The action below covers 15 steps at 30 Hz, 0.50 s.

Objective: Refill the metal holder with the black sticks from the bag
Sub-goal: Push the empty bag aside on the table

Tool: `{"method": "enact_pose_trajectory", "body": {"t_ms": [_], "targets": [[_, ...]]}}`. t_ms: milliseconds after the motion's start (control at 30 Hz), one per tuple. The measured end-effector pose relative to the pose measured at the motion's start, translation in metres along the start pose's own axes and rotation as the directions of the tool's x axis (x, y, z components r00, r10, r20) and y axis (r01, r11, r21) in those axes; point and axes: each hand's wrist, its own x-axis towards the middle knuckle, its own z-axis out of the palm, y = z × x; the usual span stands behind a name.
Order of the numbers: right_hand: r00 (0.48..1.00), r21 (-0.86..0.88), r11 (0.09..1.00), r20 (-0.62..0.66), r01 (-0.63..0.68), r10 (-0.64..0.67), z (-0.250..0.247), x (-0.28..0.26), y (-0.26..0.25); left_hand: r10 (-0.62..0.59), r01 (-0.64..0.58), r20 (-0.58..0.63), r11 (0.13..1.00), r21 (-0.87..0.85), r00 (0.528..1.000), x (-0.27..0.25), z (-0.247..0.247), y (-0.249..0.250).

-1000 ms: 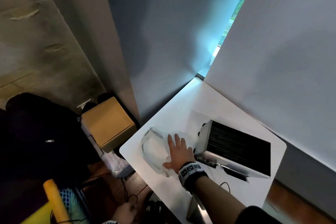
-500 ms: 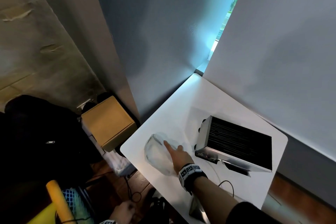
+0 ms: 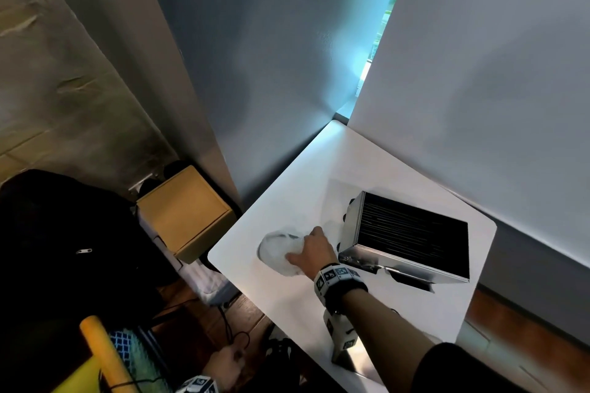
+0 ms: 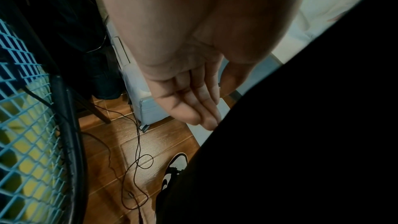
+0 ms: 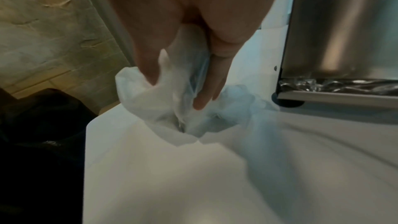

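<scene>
While head view hides it, right hand point(image 5: 183, 54) bunches the bag point(image 5: 163, 108).

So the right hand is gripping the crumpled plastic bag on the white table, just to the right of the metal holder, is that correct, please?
Not quite: the bag lies to the left of the metal holder, not the right. The head view shows this. The rest holds: the right hand grips the crumpled plastic on the white table.

The right hand point(image 3: 311, 252) reaches forward with the arm stretched out, and its fingers point(image 5: 202, 98) curl tight around the bag point(image 5: 155, 101). The left hand point(image 4: 189, 98) hangs low, fingers loose, holding nothing.
</scene>
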Motion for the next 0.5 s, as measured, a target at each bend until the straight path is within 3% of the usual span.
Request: {"method": "enact_pose_trajectory", "body": {"t_ms": [100,200,333,500], "targets": [[0.998,-0.093,0.995,-0.052,0.023,-0.028,-0.006,-0.004,0.005,0.039,-0.039,-0.006,0.998,0.056,0.999,-0.001,-0.001,0.003],[0.994,0.001,0.999,-0.099,0.055,-0.054,-0.009,-0.008,0.016,0.056,-0.057,0.013,0.992,0.114,0.998,0.004,0.003,0.002],[0.990,0.106,0.986,-0.070,0.132,-0.125,-0.021,-0.033,0.034,0.066,-0.071,0.038,0.986,0.150,0.997,0.010,0.007,0.014],[0.966,0.196,0.964,-0.222,0.180,-0.135,-0.045,-0.077,0.081,0.108,-0.122,0.081,0.972,0.201,0.991,0.016,0.013,0.036]]}}
